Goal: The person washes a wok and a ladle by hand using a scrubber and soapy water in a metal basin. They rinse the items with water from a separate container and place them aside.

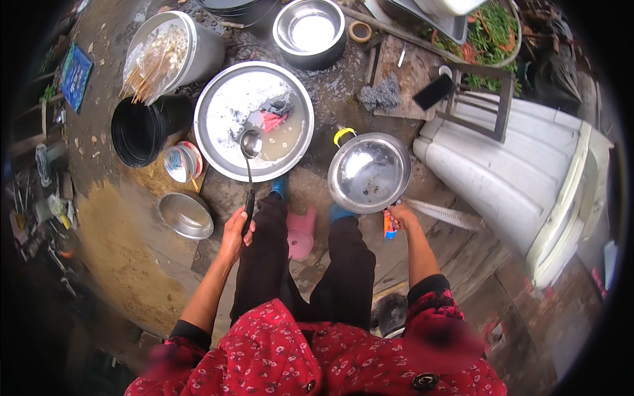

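My left hand (237,232) is closed around the black handle of a metal ladle (251,144). The ladle's bowl hangs over a wide metal basin (199,129) of cloudy, sudsy water, in which a pink and dark cloth (271,120) lies partly sunk. Gripped in my right hand (400,218) is a shallow metal wok (369,171), off to the basin's right. A loop handle (344,135) wrapped in yellow sticks out from the wok's far rim. Something orange and blue (389,225) shows beside my right hand; how it is attached I cannot tell.
A pink plastic stool (300,232) stands between my feet. Left are a black bucket (130,129), stacked bowls (179,162) and a metal bowl (185,215). Beyond sit a bucket of skewers (208,57) and a metal pot (309,52). A ribbed white plastic container (495,163) lies at right.
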Demonstrator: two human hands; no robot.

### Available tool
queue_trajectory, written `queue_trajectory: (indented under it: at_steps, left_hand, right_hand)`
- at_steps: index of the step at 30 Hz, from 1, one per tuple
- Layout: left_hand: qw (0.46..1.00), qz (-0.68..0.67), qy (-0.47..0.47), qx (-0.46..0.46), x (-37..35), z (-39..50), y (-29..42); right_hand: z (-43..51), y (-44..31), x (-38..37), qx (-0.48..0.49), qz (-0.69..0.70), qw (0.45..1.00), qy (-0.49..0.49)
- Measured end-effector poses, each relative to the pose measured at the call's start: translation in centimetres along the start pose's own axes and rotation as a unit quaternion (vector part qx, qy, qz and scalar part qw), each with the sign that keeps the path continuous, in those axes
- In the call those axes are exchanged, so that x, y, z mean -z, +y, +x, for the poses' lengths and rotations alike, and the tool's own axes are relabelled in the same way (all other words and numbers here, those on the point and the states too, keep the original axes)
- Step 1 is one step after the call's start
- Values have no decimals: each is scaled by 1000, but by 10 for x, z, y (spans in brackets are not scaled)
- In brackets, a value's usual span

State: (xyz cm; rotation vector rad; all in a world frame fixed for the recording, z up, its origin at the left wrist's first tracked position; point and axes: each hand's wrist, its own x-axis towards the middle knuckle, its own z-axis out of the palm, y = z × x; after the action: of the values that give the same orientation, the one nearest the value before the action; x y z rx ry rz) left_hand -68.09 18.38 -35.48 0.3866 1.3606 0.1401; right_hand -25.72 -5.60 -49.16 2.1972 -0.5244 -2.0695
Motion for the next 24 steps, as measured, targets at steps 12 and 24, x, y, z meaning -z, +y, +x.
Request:
queue_trajectory:
  at_steps: [12,24]
  left_hand:
    - [988,-84,-102,78,-26,-23,1]
    - [987,5,-129,99,-95,-2,-70]
  right_hand:
    - [-11,88,-2,-5,53,999,4]
    - [64,87,-47,134,213,964,-85]
